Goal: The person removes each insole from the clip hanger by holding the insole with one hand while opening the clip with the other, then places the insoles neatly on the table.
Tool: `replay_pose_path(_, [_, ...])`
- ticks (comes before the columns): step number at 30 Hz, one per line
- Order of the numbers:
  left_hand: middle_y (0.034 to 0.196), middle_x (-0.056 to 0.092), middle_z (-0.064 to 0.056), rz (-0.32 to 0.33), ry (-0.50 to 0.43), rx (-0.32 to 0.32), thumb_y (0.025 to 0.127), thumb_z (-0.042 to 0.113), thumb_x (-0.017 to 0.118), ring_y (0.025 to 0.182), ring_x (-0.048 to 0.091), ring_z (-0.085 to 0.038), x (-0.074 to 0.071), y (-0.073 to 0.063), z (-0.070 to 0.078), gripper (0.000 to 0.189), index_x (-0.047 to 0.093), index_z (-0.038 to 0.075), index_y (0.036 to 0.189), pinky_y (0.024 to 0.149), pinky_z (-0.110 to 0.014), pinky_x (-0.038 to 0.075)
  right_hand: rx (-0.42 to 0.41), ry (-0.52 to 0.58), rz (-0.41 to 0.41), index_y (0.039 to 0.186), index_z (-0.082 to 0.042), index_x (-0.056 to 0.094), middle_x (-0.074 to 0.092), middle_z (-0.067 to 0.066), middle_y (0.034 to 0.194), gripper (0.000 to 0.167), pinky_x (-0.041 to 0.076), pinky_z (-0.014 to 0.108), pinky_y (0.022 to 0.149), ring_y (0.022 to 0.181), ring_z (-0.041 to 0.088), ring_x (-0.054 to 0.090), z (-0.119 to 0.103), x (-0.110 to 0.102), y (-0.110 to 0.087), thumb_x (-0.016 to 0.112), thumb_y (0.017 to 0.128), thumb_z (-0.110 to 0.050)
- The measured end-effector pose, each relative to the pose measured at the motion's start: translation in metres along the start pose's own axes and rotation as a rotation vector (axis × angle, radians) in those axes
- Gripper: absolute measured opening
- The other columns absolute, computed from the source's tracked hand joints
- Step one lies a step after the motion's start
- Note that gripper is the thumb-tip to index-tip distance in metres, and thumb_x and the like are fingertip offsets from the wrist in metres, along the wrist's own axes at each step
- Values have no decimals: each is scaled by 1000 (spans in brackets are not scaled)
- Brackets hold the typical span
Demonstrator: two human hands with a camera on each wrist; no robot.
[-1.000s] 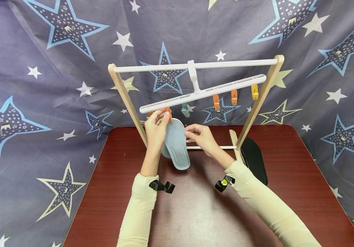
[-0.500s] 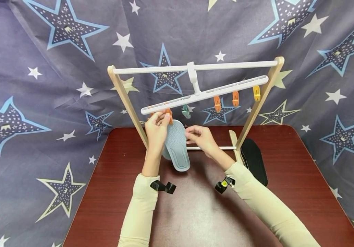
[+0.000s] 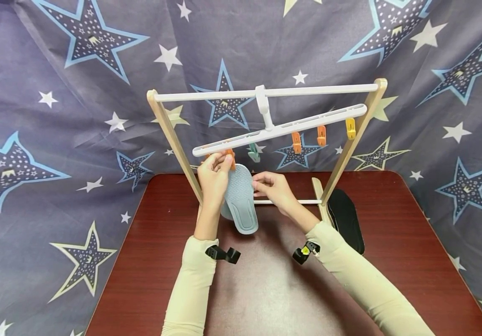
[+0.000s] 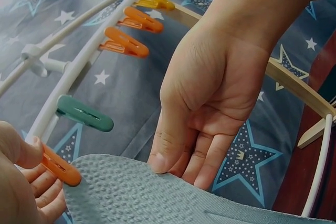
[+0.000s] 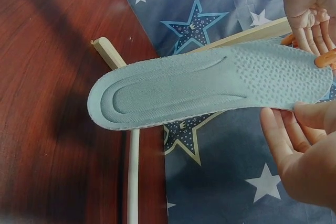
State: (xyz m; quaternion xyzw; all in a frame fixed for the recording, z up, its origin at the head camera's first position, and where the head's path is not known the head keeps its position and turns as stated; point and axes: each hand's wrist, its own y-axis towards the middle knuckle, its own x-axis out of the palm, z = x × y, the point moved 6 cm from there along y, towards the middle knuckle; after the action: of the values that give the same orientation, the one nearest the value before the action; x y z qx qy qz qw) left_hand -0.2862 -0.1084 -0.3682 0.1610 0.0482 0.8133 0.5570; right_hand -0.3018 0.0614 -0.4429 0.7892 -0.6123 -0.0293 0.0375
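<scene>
A grey insole [image 3: 244,205] with a dimpled forefoot hangs, heel down, below the lower left end of a white clip hanger [image 3: 308,125]. My left hand [image 3: 213,179] pinches an orange clip [image 4: 63,166], whose tip overlaps the insole's toe edge in the left wrist view. With thumb and fingers, my right hand [image 3: 277,190] pinches the insole's right edge near the toe; the right wrist view shows this grip along the rim. Another grey insole [image 3: 226,210] hangs just behind, mostly hidden. A second orange clip [image 5: 287,39] peeks out beyond the left fingers.
The hanger tilts, hooked on the white top bar [image 3: 320,88] of a wooden-sided rack [image 3: 352,144]. Along it hang a green clip [image 3: 254,152], two orange clips and a yellow clip [image 3: 351,129]. A black, flat rounded object [image 3: 347,219] lies by the rack's right foot on the red-brown table [image 3: 408,242].
Rack, hanger and insole sit slightly lower in the head view, as the camera shifts a little. Both hands keep the same holds.
</scene>
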Motion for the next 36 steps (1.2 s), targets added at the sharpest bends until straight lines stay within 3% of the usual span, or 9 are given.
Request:
replay_pose_path(6, [111,70,-35,-7,-13,-4,91,-10,68,76,68,1,-1,1,-1,23,67,-19,111,72,-12,56,4,3,-3,113,17,64,72,2,87,21,65,39,77,75,7,69,0,0,0,64,96,5])
replay_pose_path(13, [108,71,-34,-3,24,-4,88,-9,71,80,70,-3,-4,2,2,23,70,-18,109,72,-11,56,9,-9,-10,114,18,63,74,13,93,22,63,49,83,76,7,69,-2,-1,-1,63,96,5])
replay_pose_path(18, [110,69,-35,-26,30,12,88,-9,71,86,74,-8,-5,3,2,23,70,-18,109,73,-11,57,19,-5,-15,113,19,63,73,10,91,22,62,51,84,75,7,69,-2,-2,1,63,96,5])
replay_pose_path(28, [111,66,-39,-82,7,56,88,-10,71,80,70,4,-6,4,2,25,68,-20,111,74,-10,57,25,2,-24,113,20,62,72,4,88,22,61,53,85,75,8,69,-2,-2,0,63,96,6])
replay_pose_path(36, [112,67,-37,-100,2,44,88,-8,72,81,70,4,-6,5,1,27,68,-18,113,74,-11,57,29,-4,-29,114,20,62,72,6,90,23,63,49,84,75,7,69,-2,-3,0,63,96,6])
